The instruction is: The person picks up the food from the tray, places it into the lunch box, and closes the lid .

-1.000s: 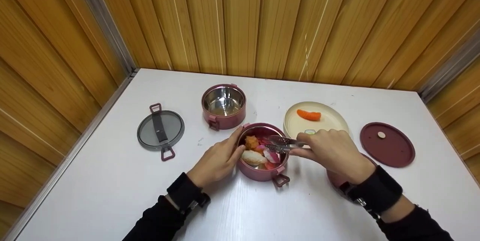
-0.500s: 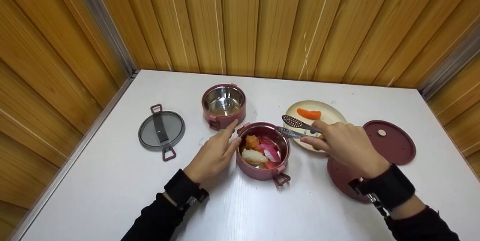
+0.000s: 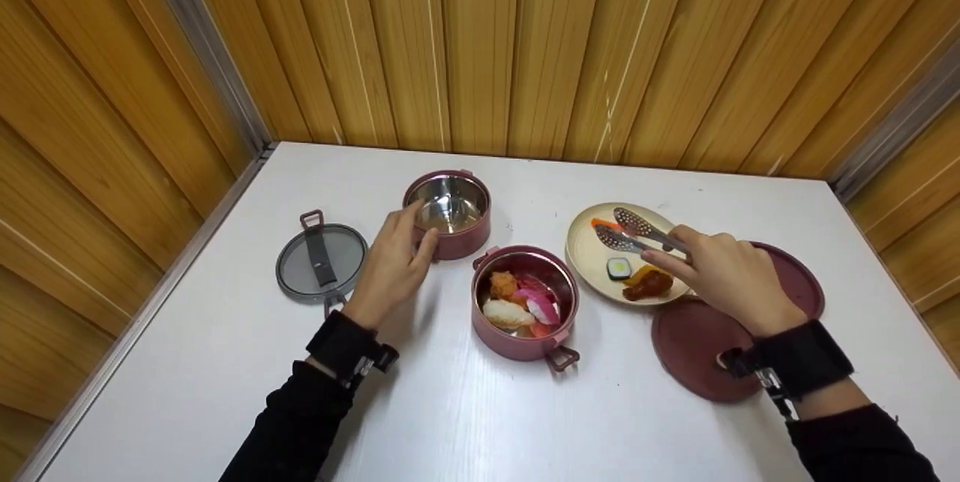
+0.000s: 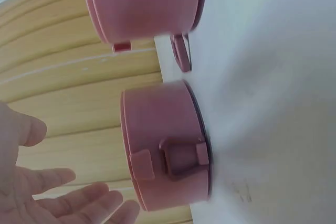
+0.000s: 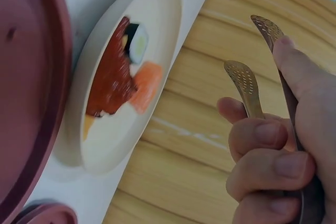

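Observation:
My right hand (image 3: 731, 279) grips metal tongs (image 3: 637, 223) with perforated tips, parted and with nothing between them in the right wrist view. They hang over a cream plate (image 3: 585, 253) bearing an orange food piece (image 5: 146, 86), a small sushi roll (image 3: 619, 269), a glossy brown food piece (image 3: 651, 283) and a yellow piece mostly beneath it. My left hand (image 3: 390, 264), fingers loosely spread, is beside a steel-lined pink bowl (image 3: 454, 244) with nothing inside. Between the hands stands a second pink bowl (image 3: 517, 347), holding several food pieces, among them a whitish oval one (image 3: 507, 314).
A grey translucent lid (image 3: 300, 272) with clasps lies at the left, partly behind my left hand. Two dark red round lids lie at the right: one (image 3: 697, 362) under my right wrist, another (image 3: 802, 283) behind my hand. Wooden panels (image 3: 480, 46) rise behind the table.
My right hand has carried the tongs from inside the food-filled bowl out over the plate, their tips now parted. My left hand has left that bowl's side and moved left toward the other bowl.

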### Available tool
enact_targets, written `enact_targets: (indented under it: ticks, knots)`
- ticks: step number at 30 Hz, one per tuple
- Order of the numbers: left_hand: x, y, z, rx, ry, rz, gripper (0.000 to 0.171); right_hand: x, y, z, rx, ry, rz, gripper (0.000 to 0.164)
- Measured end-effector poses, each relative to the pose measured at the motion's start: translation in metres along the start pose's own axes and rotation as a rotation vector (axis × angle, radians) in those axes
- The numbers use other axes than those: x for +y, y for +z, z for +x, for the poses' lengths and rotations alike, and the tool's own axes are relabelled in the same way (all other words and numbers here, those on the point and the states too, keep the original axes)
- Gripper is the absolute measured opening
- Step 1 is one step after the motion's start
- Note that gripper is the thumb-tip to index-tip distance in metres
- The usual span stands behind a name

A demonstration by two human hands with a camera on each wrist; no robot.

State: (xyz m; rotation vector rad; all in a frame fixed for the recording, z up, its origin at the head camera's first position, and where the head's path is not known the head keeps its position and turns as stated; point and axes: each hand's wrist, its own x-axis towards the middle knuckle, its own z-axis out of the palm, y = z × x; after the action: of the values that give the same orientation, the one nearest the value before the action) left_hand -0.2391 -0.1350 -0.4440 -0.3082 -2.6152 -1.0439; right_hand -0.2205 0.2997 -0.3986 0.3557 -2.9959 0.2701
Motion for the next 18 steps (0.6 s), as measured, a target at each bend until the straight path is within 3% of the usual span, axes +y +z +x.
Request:
enact_targets:
  ticks: [5,10,18]
  knots:
    - [-0.012,-0.001,0.018,0.048,-0.072,-0.024,0.061,0.021,0.002,0.007,-0.002,0.028,-0.019,0.060]
    - [-0.023,0.002,0.030,0.041,-0.155,-0.045,0.065,0.031,0.008,0.017,-0.004,0.041,-0.059,0.061]
    - [-0.036,0.011,0.040,-0.012,-0.245,-0.095,0.072,0.028,0.020,0.033,0.112,-0.058,-0.240,0.056]
